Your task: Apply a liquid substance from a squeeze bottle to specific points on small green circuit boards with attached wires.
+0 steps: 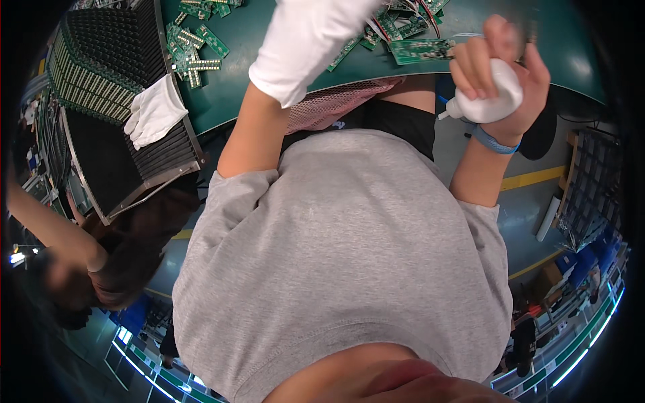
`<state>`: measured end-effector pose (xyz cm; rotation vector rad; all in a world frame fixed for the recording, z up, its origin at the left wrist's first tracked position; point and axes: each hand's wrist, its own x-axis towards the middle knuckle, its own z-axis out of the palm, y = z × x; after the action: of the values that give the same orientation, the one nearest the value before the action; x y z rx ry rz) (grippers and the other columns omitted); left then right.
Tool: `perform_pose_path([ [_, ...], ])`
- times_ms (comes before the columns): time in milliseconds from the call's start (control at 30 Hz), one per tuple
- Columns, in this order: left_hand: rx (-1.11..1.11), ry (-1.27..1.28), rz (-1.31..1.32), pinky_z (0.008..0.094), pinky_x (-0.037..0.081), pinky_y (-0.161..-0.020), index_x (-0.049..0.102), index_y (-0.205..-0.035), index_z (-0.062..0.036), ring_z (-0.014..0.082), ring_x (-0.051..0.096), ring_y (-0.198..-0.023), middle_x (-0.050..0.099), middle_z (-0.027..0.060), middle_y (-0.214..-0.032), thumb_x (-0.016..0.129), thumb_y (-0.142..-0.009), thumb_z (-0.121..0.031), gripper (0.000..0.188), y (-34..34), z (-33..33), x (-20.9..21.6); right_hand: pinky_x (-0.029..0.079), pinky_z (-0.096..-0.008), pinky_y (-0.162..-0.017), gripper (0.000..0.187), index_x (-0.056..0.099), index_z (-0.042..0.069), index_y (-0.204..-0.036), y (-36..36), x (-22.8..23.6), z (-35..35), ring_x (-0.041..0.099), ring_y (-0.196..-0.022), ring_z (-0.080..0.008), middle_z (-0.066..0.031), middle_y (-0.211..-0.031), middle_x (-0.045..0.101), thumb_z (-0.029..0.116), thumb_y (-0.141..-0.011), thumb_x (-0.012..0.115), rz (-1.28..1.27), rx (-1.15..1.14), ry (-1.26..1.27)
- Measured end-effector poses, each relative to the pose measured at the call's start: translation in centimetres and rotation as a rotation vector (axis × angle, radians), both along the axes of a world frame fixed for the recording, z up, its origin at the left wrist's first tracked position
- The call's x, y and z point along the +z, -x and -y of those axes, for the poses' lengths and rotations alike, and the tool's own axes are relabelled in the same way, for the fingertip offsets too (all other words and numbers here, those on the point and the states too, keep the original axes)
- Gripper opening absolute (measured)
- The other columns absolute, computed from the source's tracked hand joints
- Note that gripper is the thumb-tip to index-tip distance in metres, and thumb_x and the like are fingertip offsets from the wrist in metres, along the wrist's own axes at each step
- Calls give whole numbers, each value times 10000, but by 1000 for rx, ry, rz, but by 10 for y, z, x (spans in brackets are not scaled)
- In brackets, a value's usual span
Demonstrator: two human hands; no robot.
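My left hand (pixel 322 30) wears a white cloth glove and reaches over the green table. Its fingers run past the top edge and blur, so their pose is hidden. My right hand (pixel 534 80) is bare, with a blue band (pixel 496 140) at the wrist. Its fingers are wrapped round a white squeeze bottle (pixel 500 94) whose nozzle points down and left. A dark, blurred shape by the right fingertips cannot be made out. Between the hands lies a long green circuit board (pixel 420 52), beside a heap of boards (pixel 386 27) with thin wires.
More small circuit boards (pixel 195 50) lie on the table (pixel 232 91) at the left. Beside it stands a black slotted rack (pixel 101 144) filled with rows of boards, a white glove (pixel 158 111) on top. Another person's arm (pixel 50 218) is at far left. Pink mesh fabric (pixel 336 104) hangs at the table edge.
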<state>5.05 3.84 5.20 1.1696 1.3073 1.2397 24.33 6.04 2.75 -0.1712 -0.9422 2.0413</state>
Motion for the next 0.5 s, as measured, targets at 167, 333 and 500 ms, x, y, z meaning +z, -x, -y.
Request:
perform_pose_path([
  [167,-411,-550,-312,178,416,-628,416,-1294,-34,46,472,-724,533,76,-1143,745,-725,-161,670,-10,12,-26,337,-236,-490,291,372,88,-829,-4,-4,-8,331,-501,-111,-16,-519,381,371,-884,415,-227,87,120],
  [333,-285,138,441,195,434,-669,511,-1215,-39,49,513,-727,607,28,-965,653,-815,-110,431,-29,13,-51,349,-240,-488,296,373,83,-816,1,-11,-7,355,-503,-123,-23,-518,385,368,-883,413,-337,98,203],
  [500,47,-292,94,205,446,-608,530,-1084,-16,75,538,-675,605,44,-876,498,-913,-152,221,-33,7,-48,343,-242,-482,312,368,81,-812,5,-9,0,348,-505,-126,-23,-522,374,379,-903,392,-328,128,247],
])
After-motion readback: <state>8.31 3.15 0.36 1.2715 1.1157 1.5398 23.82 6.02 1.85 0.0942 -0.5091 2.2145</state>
